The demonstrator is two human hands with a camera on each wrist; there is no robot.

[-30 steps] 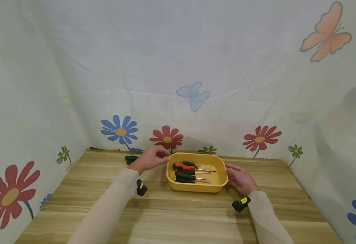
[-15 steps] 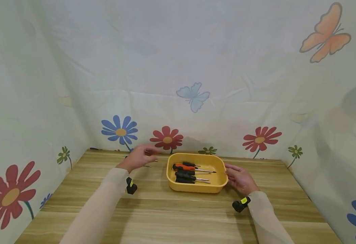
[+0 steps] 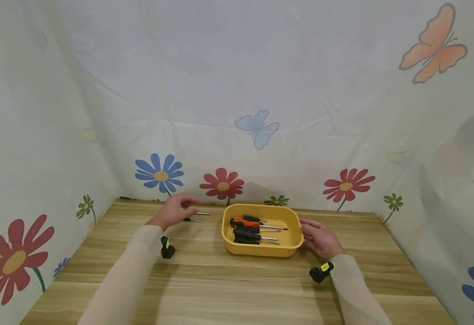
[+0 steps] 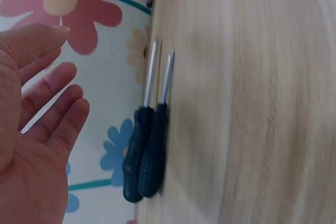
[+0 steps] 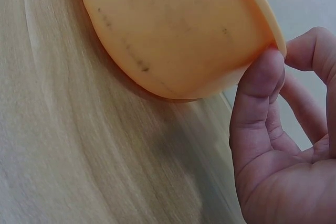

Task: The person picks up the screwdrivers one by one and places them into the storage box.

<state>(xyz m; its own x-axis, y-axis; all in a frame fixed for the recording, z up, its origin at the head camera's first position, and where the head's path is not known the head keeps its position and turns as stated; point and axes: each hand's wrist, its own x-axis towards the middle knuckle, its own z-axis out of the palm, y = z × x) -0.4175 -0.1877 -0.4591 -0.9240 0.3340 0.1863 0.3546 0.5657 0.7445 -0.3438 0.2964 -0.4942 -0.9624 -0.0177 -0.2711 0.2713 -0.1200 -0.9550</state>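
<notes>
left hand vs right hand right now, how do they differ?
The left hand hovers open above two black screwdrivers on the table, touching nothing; the right hand is in contact, thumb against the yellow tray's rim. The left hand is off to the tray's side; the right hand is at its wall. Both wear pale sleeves and wrist cameras.

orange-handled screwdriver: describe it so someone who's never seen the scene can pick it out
Start at the yellow tray in the middle of the wooden table, with the right hand at its right rim. Several screwdrivers lie inside, tips pointing right. The orange-handled screwdriver is the only one with an orange grip; the others are black.
</notes>
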